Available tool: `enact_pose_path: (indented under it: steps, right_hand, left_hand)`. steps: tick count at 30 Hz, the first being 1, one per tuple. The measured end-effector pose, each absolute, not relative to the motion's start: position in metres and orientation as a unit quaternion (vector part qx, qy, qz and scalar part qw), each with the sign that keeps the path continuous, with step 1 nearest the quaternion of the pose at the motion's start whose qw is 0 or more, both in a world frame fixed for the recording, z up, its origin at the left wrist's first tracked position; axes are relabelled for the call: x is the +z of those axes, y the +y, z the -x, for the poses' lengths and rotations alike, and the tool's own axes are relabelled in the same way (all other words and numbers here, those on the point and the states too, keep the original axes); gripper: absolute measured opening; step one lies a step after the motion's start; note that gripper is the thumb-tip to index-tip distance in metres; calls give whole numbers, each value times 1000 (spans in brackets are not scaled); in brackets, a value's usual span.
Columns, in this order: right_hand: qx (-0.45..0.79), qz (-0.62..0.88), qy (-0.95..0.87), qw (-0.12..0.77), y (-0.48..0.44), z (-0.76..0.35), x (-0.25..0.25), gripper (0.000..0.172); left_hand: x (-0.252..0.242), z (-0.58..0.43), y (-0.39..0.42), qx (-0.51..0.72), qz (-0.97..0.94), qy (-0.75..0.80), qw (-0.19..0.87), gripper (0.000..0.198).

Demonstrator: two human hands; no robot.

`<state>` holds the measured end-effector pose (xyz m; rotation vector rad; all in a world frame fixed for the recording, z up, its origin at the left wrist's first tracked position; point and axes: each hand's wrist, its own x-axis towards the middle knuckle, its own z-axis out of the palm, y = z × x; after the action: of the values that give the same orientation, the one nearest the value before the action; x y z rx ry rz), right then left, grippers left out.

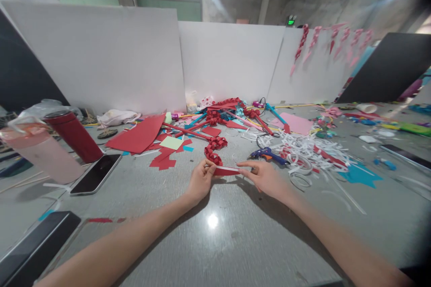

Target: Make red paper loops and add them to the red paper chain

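Observation:
My left hand (200, 179) pinches one end of a red and white paper strip (226, 171) just above the grey table. My right hand (264, 177) pinches the strip's other end with thumb and forefinger. The strip runs between both hands. A chain of red paper loops (215, 145) lies just beyond the left hand and seems to join the strip there. A blue glue gun (267, 155) rests on the table right behind my right hand.
A phone (96, 173) lies at the left beside a red flask (76, 135) and a pink bottle (42, 150). Red paper sheets (138, 136), white paper strips (310, 152) and craft scraps cover the table's middle and right. White boards (111, 54) stand at the back.

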<state>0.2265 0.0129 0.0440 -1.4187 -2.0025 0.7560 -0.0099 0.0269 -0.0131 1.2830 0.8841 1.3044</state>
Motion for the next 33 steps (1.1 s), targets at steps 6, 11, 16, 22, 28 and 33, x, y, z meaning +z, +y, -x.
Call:
enact_pose_path:
  steps: [6, 11, 16, 22, 28, 33]
  right_hand:
    - [278, 534, -747, 282, 14, -226, 42, 42]
    - [276, 534, -749, 278, 13, -224, 43, 39]
    - [272, 535, -753, 272, 8, -223, 48, 40]
    - [283, 510, -774, 247, 3, -220, 48, 41]
    - [255, 492, -801, 228, 0, -216, 46, 40]
    - [222, 481, -816, 232, 2, -217, 45, 36]
  left_hand:
    - [-14, 10, 27, 543, -542, 373, 522, 43]
    - [-17, 11, 29, 542, -546, 371, 520, 42]
    - [-10, 13, 24, 534, -548, 389, 514, 40]
    - [4, 10, 11, 495, -553, 335, 581, 43]
    - [-1, 6, 10, 450, -629, 394, 497, 34]
    - [-4, 8, 11, 451, -672, 416, 415, 26]
